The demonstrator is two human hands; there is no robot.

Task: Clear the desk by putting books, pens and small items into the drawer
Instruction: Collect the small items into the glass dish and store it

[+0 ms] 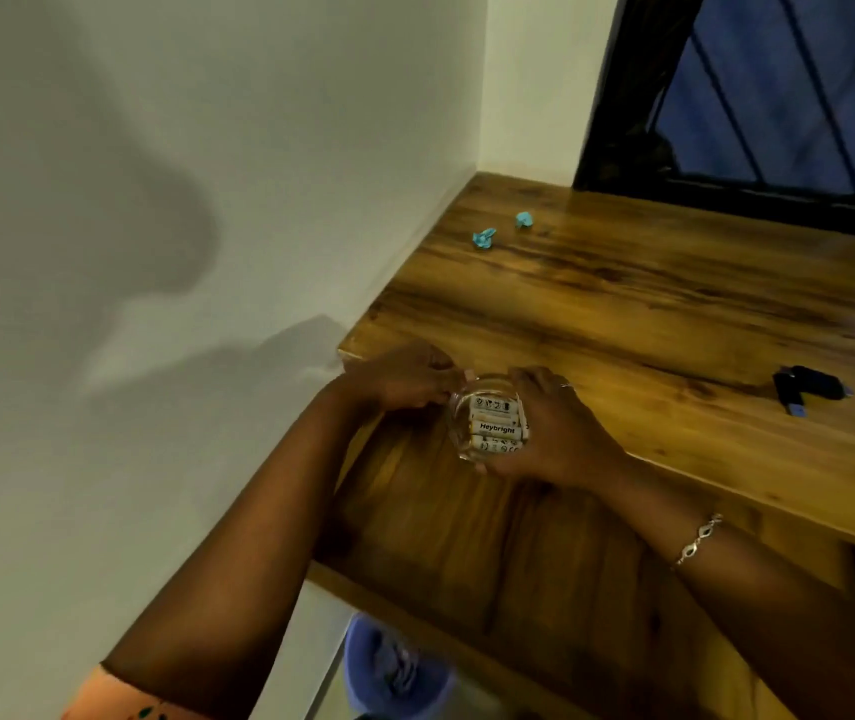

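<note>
Glass jar (pixel 459 428) at the desk's (pixel 622 304) near-left corner — we hold it between us: right hand (pixel 555 428) wraps its right wall, left hand (pixel 399 379) grips the left rim; batteries (pixel 497 429) lie crosswise.

At the lower centre of the frame a glass jar (pixel 487 423) is held over the tabletop's (pixel 622 304) near left corner, with batteries (pixel 497 429) stacked inside it. The left hand (pixel 399 379) is set against its left side, and the right hand (pixel 555 428) is wrapped round its right. Two crumpled paper scraps (pixel 484 238) are placed near the far left corner, and USB sticks (pixel 804 389) towards the right edge. A waste bin (pixel 394 662) is seen below the tabletop, bottom centre.
</note>
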